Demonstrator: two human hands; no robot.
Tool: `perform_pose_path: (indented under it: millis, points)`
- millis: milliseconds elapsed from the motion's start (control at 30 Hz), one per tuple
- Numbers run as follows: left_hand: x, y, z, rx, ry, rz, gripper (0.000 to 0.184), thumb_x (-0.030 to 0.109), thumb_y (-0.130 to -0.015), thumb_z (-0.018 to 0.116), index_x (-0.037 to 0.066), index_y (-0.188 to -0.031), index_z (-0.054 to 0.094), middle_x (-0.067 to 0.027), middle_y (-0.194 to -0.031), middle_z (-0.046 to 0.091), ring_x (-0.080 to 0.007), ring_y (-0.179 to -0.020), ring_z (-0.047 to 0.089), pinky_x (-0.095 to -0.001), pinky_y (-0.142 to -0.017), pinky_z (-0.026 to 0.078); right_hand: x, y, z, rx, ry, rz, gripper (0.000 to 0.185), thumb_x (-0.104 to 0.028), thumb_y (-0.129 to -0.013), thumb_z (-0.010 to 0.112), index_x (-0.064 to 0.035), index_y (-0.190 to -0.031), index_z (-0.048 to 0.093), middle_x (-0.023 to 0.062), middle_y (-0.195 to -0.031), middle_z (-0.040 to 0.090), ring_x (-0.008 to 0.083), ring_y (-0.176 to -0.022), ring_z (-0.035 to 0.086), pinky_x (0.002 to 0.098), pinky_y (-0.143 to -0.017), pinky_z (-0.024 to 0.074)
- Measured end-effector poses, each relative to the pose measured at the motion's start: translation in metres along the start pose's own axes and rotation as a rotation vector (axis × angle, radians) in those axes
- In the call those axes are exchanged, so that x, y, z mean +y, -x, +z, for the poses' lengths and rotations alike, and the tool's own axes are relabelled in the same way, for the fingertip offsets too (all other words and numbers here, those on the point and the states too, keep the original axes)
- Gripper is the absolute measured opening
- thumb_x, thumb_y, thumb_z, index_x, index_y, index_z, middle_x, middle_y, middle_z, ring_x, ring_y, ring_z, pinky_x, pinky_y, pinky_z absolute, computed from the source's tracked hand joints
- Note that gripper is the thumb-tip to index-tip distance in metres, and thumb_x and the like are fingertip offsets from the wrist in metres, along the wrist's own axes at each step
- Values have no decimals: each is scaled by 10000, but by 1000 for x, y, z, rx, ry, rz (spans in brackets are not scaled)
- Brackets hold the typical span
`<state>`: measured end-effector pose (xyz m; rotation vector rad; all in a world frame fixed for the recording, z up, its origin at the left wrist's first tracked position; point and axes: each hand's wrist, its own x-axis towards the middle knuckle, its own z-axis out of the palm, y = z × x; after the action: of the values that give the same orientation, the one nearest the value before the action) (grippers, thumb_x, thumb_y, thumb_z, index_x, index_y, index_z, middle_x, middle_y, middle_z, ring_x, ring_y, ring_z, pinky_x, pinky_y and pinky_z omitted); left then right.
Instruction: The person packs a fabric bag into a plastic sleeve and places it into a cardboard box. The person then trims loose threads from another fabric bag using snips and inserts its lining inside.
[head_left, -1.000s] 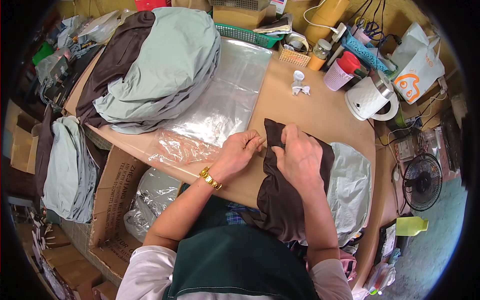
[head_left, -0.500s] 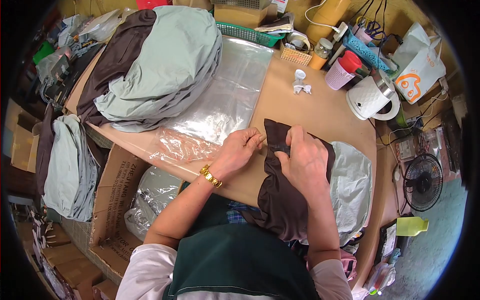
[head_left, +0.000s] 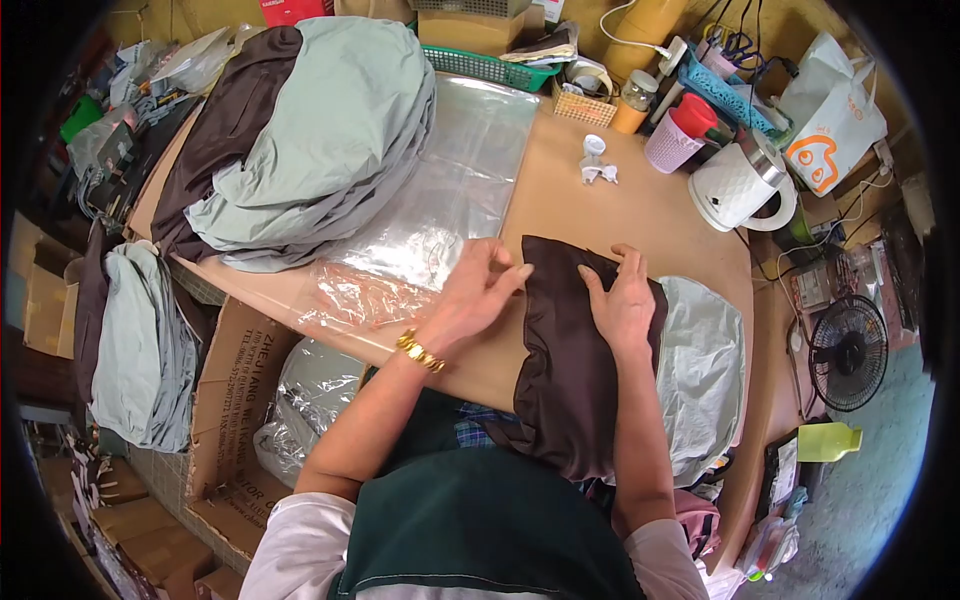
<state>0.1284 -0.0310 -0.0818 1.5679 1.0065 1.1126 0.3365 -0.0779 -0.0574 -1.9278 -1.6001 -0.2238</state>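
A dark brown piece of cloth with a pale grey-green part (head_left: 703, 370), apparently one garment, lies at the table's front edge. The brown cloth (head_left: 570, 370) hangs over the edge toward my lap. My left hand (head_left: 478, 290), a gold watch or bracelet (head_left: 420, 351) on its wrist, is at the cloth's upper left edge. Its thumb tip reaches that edge, apart from the curved fingers. On the upper right of the brown cloth rests my right hand (head_left: 622, 302), thumb and fingers spread, gripping nothing.
Clear plastic bags (head_left: 470, 170) lie left of centre beside a pile of grey-green and brown garments (head_left: 320, 130). A white kettle (head_left: 738, 185), pink cup (head_left: 670, 148) and small white object (head_left: 597, 165) stand farther back. An open cardboard box (head_left: 225, 420) sits below left.
My right hand has let go of the gathered brown cloth and opened, moving slightly right. The cloth's top now lies flatter. My left hand's pinch has loosened, its thumb and fingers spreading apart.
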Motion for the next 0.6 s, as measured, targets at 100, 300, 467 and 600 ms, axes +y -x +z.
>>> perform_pose_path:
  millis: [100,300,467,600]
  points:
    - [-2,-3,24,-143,-265,-123,420,386,-908,601,-30,-956,582,-193,-810,616,-302,-746,596,-389,-735,482,25,2,31,-57,41,11,364,-266,-808,733,-58,-1023,526,137,-953,617,355,-807,642,445,-691,510]
    - [19,6,-5,-549,-433,-117,381,342,-902,583,-10,-782,662,-217,-848,647,-421,-801,607,-425,-773,489,61,-25,44,-128,156,120,208,-148,-810,693,-62,-941,556,161,-850,646,362,-803,656,454,-688,517]
    - [30,5,-47,-133,-621,73,418,361,-891,632,-30,-1039,617,-209,-1053,631,-318,-761,644,-368,-716,503,52,-21,43,-110,85,174,154,-118,-836,640,-49,-941,551,175,-875,655,380,-816,648,465,-714,511]
    - [8,-25,16,-39,-124,-90,470,373,-887,639,-29,-1126,587,-201,-1158,597,-287,-788,650,-368,-725,509,53,-21,43,-48,5,175,147,-106,-843,625,-39,-948,548,196,-882,653,399,-827,639,471,-716,503]
